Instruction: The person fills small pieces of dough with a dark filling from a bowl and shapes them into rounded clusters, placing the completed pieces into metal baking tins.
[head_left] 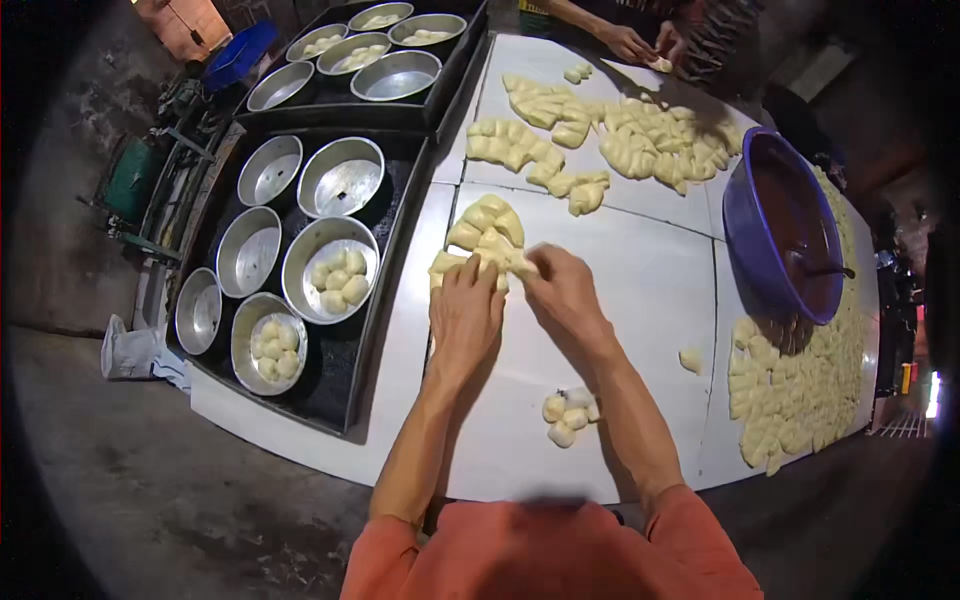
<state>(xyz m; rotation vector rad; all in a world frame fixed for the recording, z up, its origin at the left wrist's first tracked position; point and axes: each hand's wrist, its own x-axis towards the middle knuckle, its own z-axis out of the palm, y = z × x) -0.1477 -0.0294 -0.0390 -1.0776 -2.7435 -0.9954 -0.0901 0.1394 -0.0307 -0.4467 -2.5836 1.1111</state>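
Dough point(487, 222), pale and lumpy, lies at twelve o'clock on the smooth tabletop point(640, 290); the left hand point(465, 310) rests spread fingers point(463, 278) on it, the right hand point(570, 290) pinches its edge. Round metal pans point(249, 250) sit toward ten.

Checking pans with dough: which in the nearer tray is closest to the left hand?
The upper pan of the two with dough balls; the lower pan sits farther left.

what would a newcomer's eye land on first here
Probably the big purple basin on the right of the white table. Next, pale dough spread across it, with the left hand and right hand touching one clump. At left, round metal tins stand in black trays.
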